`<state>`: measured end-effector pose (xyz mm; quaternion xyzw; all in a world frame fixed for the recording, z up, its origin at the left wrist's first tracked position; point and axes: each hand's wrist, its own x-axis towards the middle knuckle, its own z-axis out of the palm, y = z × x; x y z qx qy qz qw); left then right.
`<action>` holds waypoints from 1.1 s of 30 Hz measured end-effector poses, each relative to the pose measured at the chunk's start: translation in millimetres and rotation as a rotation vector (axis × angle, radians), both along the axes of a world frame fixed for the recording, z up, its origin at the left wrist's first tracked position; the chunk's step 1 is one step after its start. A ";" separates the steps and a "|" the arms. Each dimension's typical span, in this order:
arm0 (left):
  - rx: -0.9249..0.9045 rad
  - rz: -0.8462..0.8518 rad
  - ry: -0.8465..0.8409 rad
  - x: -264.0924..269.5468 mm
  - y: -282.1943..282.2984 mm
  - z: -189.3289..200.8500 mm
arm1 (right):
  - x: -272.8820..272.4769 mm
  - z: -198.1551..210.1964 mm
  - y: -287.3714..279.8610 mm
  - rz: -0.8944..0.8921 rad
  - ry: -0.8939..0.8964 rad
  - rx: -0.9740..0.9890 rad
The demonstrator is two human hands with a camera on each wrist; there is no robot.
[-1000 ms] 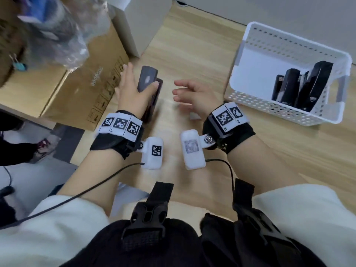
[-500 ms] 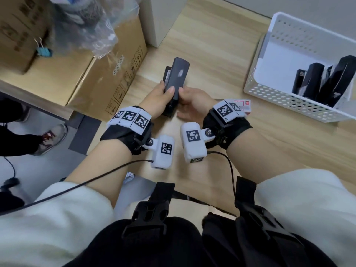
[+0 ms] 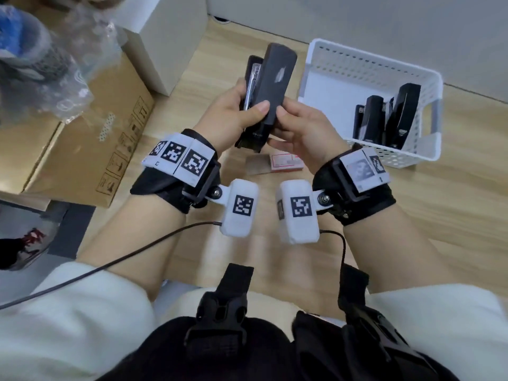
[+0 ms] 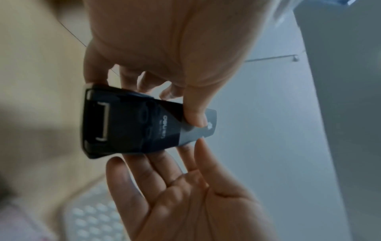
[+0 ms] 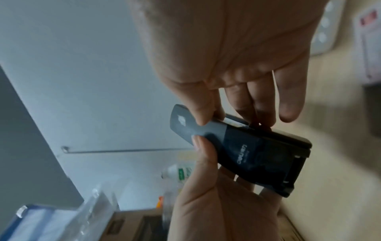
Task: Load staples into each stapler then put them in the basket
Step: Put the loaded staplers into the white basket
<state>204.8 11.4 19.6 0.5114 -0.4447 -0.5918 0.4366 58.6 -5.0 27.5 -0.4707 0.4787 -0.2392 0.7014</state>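
At the centre of the head view is a black stapler [image 3: 270, 86] with a dark grey top and a silver metal strip. At the upper right, a white basket [image 3: 343, 64] with rows of small holes holds glossy black staplers [image 3: 384, 119]. The wooden table [image 3: 453, 229] is pale tan. A brown cardboard box [image 3: 90, 149] with black symbols lies at the left. Both wristbands [image 3: 178, 158] are black, carrying white tags with black square patterns. A small red-and-white box [image 3: 287, 162] lies at mid-frame.
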 end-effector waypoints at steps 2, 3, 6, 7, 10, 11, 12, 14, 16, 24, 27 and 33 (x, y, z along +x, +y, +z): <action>-0.045 -0.047 0.025 -24.6 -15.0 11.5 | -26.4 10.2 -9.0 -0.067 -0.004 -0.036; -0.058 -0.063 0.036 -36.5 -22.4 15.8 | -39.1 14.9 -13.3 -0.095 -0.004 -0.057; -0.071 -0.118 0.058 -71.5 -45.2 21.0 | -72.4 22.7 -26.7 -0.158 0.012 -0.098; -0.066 -0.139 0.050 -82.3 -53.1 20.2 | -82.1 22.8 -31.7 -0.180 0.017 -0.100; -0.035 -0.194 0.001 -110.3 -75.9 13.7 | -104.4 15.9 -49.5 -0.258 0.040 -0.076; -0.018 -0.208 -0.007 -117.4 -83.1 9.5 | -109.9 12.4 -55.4 -0.278 0.059 -0.060; 0.003 -0.220 -0.011 -123.9 -89.6 5.3 | -114.7 8.7 -61.3 -0.293 0.080 -0.042; 0.064 -0.237 -0.021 -133.6 -101.4 -5.0 | -121.1 0.6 -71.8 -0.291 0.142 -0.011; 0.136 -0.242 -0.042 -141.0 -111.0 -16.3 | -124.3 -8.1 -80.3 -0.267 0.211 0.015; 0.337 -0.284 -0.145 -156.2 -122.4 -45.6 | -123.7 -32.0 -92.1 -0.209 0.335 0.091; 0.360 -0.303 -0.175 -156.3 -122.0 -49.8 | -123.6 -38.5 -94.2 -0.195 0.367 0.111; 0.365 -0.340 -0.199 -156.4 -122.1 -54.8 | -124.9 -45.4 -97.3 -0.216 0.374 0.133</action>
